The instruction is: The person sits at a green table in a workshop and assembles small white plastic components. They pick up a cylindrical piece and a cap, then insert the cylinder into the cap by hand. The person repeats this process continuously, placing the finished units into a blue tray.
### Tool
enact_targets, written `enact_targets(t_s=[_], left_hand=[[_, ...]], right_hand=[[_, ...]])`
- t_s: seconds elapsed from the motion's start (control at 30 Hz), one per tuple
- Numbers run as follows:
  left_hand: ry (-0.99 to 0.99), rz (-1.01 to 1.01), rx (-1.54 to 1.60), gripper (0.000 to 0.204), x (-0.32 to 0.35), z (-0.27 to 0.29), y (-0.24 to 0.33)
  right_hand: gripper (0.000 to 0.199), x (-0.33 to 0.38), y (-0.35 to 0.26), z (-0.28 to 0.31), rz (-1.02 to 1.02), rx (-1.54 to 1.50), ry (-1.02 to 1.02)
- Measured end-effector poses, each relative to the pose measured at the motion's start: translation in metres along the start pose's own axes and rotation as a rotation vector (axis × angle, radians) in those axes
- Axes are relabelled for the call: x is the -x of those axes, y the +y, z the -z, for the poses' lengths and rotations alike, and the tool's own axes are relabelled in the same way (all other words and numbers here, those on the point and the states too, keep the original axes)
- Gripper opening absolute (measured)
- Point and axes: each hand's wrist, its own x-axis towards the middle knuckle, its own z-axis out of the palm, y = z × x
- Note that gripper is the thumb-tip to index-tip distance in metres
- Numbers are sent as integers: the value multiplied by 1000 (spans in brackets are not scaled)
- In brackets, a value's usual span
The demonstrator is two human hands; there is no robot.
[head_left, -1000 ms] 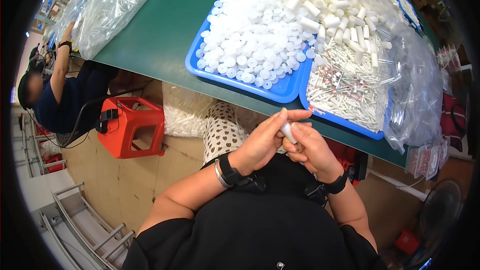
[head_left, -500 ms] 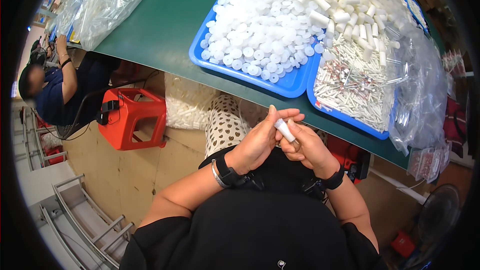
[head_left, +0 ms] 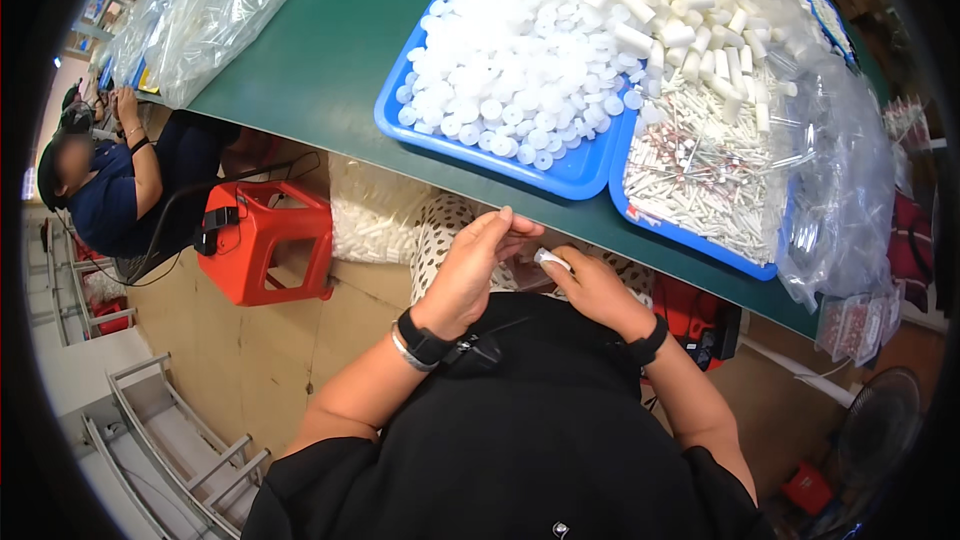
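Note:
Between the thumb and fingers of my right hand [head_left: 600, 290] is a small white cylindrical piece [head_left: 552, 260], mostly covered by the grip. My left hand [head_left: 468, 265] is a short way to its left, just below the table edge and apart from it. Its thumb lies against its closed fingers, and whatever they may hold is hidden. Beyond both hands, a blue tray [head_left: 590, 180] carries a heap of translucent white discs [head_left: 510, 70]. To its right, a second blue tray [head_left: 690, 248] bears thin white sticks with some reddish bits [head_left: 700, 160] and thicker white cylinders [head_left: 735, 70].
The trays rest on a green table [head_left: 310, 80]. Clear plastic bags [head_left: 845, 170] lie at the right; more plastic [head_left: 230, 10] lies far left. A red stool [head_left: 265, 245] and a bag of white pieces [head_left: 375, 210] stand below. Another person [head_left: 115, 175] sits at the left.
My hands have moved apart. The left hand went left and its outstretched fingers closed together; the right hand kept the white piece, which now shows less.

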Motion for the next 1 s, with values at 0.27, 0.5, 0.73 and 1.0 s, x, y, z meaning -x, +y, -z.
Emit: enact_targets(t_s=[0.27, 0.5, 0.73, 1.0], left_hand=[[-126, -177, -237, 21, 1, -10, 40], [-21, -932, -1079, 14, -39, -42, 66], [-39, -1043, -1393, 29, -69, -52, 71], [79, -1076, -1288, 26, -71, -49, 68]], right_hand=[[33, 29, -27, 19, 312, 259, 160], [23, 42, -65, 122, 431, 758, 812], [19, 19, -60, 146, 446, 1060, 652], [9, 18, -65, 136, 464, 960, 628]])
